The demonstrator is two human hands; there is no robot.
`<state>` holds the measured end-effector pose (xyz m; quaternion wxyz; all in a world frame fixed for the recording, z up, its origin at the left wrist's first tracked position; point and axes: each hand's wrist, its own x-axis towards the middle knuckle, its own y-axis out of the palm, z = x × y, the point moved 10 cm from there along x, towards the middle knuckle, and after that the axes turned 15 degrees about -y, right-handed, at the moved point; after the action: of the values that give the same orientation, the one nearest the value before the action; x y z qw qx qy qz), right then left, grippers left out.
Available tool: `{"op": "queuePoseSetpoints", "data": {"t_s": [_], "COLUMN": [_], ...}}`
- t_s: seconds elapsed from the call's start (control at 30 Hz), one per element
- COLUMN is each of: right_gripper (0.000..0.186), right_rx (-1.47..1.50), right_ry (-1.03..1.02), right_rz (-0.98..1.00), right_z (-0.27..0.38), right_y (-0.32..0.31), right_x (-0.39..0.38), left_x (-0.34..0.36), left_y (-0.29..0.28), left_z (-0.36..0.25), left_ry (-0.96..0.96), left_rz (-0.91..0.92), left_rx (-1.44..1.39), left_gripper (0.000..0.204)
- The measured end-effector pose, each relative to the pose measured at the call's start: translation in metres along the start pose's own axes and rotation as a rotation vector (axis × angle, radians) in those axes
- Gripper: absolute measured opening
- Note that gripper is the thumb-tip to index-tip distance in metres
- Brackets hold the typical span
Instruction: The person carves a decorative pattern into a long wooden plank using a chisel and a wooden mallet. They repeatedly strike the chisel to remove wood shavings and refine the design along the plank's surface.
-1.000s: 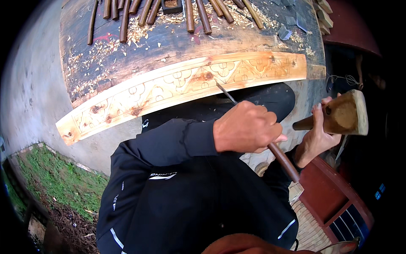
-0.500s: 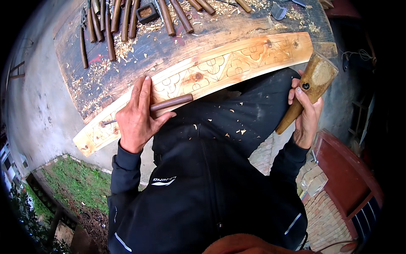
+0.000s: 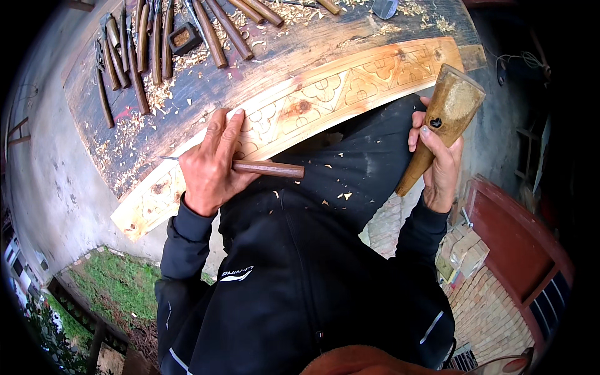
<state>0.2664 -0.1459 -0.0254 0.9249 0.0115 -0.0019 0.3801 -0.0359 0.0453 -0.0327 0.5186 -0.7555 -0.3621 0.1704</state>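
In the head view, the pale carved plank (image 3: 325, 100) crossing the frame's middle already bears cut motifs along its length, though the left hand (image 3: 209, 165), clamped on a chisel (image 3: 250, 167), and the right hand (image 3: 440, 162), gripping a wooden mallet (image 3: 447, 119), suggest carving remains.

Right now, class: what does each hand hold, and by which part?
The left hand grips a chisel around the front of its wooden handle, near the blade. The right hand holds a wooden mallet by its narrow lower handle.

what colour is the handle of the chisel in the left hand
Reddish brown wood, seen in the head view: the chisel handle sticks out from the left hand.
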Motion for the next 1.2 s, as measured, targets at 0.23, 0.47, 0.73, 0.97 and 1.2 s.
{"op": "queuePoseSetpoints", "data": {"t_s": [0.23,0.47,0.73,0.97,1.2], "right_gripper": [0.056,0.058,0.058,0.059,0.056], "right_rx": [0.022,0.044,0.000,-0.066,-0.065], "right_ry": [-0.003,-0.002,-0.058,-0.036,-0.026], "right_rz": [-0.007,-0.050,-0.061,-0.073,-0.095], "right_z": [-0.004,-0.007,-0.016,-0.027,-0.031], "right_y": [0.000,-0.001,-0.005,-0.020,-0.024], "right_x": [-0.001,-0.003,-0.002,-0.005,-0.008], "left_x": [0.012,0.042,0.073,0.078,0.079], "left_y": [-0.017,0.001,0.016,0.016,0.012], "left_z": [-0.084,-0.192,-0.191,-0.172,-0.166], "left_ry": [0.229,0.424,0.298,0.214,0.180], "left_rz": [-0.003,0.057,-0.087,-0.156,-0.204], "left_rx": [-0.263,-0.731,-0.840,-0.872,-0.860], "left_gripper": [0.048,0.028,0.029,0.027,0.032]}}
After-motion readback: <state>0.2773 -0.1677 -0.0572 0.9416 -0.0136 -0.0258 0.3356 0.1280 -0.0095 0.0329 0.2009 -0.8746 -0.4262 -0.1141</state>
